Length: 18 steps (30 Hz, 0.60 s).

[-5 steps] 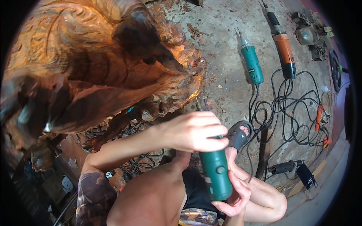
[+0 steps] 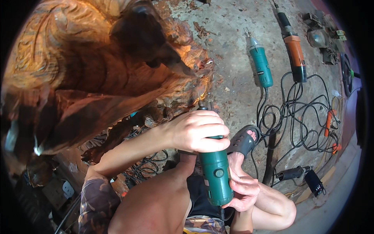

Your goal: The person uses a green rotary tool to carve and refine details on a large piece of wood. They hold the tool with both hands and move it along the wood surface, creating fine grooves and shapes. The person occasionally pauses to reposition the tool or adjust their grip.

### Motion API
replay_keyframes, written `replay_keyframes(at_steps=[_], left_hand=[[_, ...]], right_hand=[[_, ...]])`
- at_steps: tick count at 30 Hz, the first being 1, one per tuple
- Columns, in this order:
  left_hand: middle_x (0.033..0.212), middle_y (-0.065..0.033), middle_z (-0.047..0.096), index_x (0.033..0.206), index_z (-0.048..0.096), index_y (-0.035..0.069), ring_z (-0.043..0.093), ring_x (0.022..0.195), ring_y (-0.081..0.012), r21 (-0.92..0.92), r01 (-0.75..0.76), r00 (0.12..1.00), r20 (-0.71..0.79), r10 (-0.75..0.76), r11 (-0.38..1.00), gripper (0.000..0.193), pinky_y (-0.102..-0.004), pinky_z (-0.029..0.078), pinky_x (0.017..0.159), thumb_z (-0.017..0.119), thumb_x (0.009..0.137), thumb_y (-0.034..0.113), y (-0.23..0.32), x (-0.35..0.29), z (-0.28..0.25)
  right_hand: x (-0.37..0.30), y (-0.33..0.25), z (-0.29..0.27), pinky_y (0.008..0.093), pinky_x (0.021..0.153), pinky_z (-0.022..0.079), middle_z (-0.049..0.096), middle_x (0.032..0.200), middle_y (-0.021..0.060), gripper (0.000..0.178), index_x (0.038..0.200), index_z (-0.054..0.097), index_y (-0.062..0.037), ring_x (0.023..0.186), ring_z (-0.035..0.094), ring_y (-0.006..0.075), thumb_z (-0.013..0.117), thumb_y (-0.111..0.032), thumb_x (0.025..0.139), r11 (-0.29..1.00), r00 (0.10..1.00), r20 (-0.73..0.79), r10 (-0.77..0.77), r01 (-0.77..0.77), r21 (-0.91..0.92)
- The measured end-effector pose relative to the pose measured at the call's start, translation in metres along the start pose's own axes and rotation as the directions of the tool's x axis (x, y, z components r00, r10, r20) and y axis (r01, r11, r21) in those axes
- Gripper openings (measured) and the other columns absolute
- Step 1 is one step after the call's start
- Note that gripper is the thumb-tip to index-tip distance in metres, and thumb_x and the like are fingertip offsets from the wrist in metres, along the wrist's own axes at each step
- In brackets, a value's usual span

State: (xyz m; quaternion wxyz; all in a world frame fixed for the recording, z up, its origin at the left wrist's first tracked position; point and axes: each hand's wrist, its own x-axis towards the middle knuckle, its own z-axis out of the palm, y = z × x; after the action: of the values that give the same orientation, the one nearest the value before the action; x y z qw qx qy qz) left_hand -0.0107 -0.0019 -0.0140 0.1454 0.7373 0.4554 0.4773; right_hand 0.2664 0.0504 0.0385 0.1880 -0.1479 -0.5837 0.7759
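Note:
A green die grinder point(image 2: 215, 177) is held in both hands, its nose angled up toward the carving. My left hand point(image 2: 200, 130) wraps around its upper body, closed over the front end. Lower down, the fingers and thumb of my right hand point(image 2: 242, 193) grip the rear end. From the dark collar a thin bit point(image 2: 199, 94) points at the lower right edge of a large carved wood piece point(image 2: 97, 93), brown-orange with grooves and deep folds. Whether the bit touches the wood I cannot tell.
On the concrete floor to the right lie a second green grinder point(image 2: 261, 66) and an orange grinder point(image 2: 295, 54), with tangled black cords point(image 2: 288, 113) below them. A black phone-like device point(image 2: 314, 182) lies at lower right. My sandalled foot point(image 2: 244, 142) is beside the grinder.
The grinder and both hands have shifted slightly left, and the bit has moved a little left and up along the carving's edge. Both hands keep their grip.

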Motion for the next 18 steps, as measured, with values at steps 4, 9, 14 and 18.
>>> replay_keyframes(at_steps=[4, 9, 14, 18], left_hand=[[0.098, -0.0109, 0.069, 0.096, 0.07, 0.006, 0.07, 0.089, -0.0281, -0.002, -0.025, 0.992, -0.122, 0.025, 1.0, 0.026, -0.0415, 0.06, 0.08, 0.077, 0.071, 0.011, -0.009, -0.002, 0.003], [0.1, -0.012, 0.069, 0.095, 0.07, 0.005, 0.07, 0.089, -0.0296, 0.042, 0.03, 0.999, -0.027, -0.029, 0.999, 0.026, -0.044, 0.061, 0.082, 0.077, 0.07, 0.011, -0.005, -0.002, 0.012], [0.101, -0.0111, 0.07, 0.094, 0.07, 0.006, 0.07, 0.092, -0.0289, 0.108, 0.099, 0.995, -0.015, -0.098, 0.989, 0.025, -0.0438, 0.061, 0.085, 0.076, 0.071, 0.011, 0.005, 0.004, -0.001], [0.101, -0.0106, 0.07, 0.094, 0.07, 0.007, 0.071, 0.091, -0.0285, 0.257, 0.156, 0.987, -0.012, -0.158, 0.954, 0.024, -0.0453, 0.062, 0.088, 0.076, 0.072, 0.012, 0.018, 0.008, -0.004]], right_hand=[[0.0, 0.019, -0.023, 0.0596, 0.109, 0.045, 0.051, 0.141, 0.0416, 0.088, 0.145, 0.056, -0.014, 0.136, 0.05, 0.0531, 0.097, -0.033, 0.07, 0.991, 0.972, 0.225, 0.069, -0.04, -0.131], [0.03, 0.019, 0.03, 0.0573, 0.108, 0.048, 0.034, 0.155, 0.043, 0.084, 0.129, 0.057, -0.014, 0.136, 0.05, 0.0546, 0.102, -0.035, 0.061, 0.937, 0.983, -0.121, -0.139, 0.091, -0.337], [0.034, 0.022, 0.061, 0.0517, 0.09, 0.061, 0.047, 0.142, 0.0457, 0.057, 0.117, 0.062, -0.0152, 0.114, 0.066, 0.0542, 0.093, -0.013, 0.069, 0.875, 0.929, -0.279, -0.244, 0.087, -0.477], [0.033, 0.027, 0.056, 0.0541, 0.092, 0.06, 0.049, 0.142, 0.0439, 0.05, 0.113, 0.065, -0.015, 0.118, 0.063, 0.0564, 0.091, -0.014, 0.071, 0.875, 0.917, -0.286, -0.279, 0.12, -0.468]])
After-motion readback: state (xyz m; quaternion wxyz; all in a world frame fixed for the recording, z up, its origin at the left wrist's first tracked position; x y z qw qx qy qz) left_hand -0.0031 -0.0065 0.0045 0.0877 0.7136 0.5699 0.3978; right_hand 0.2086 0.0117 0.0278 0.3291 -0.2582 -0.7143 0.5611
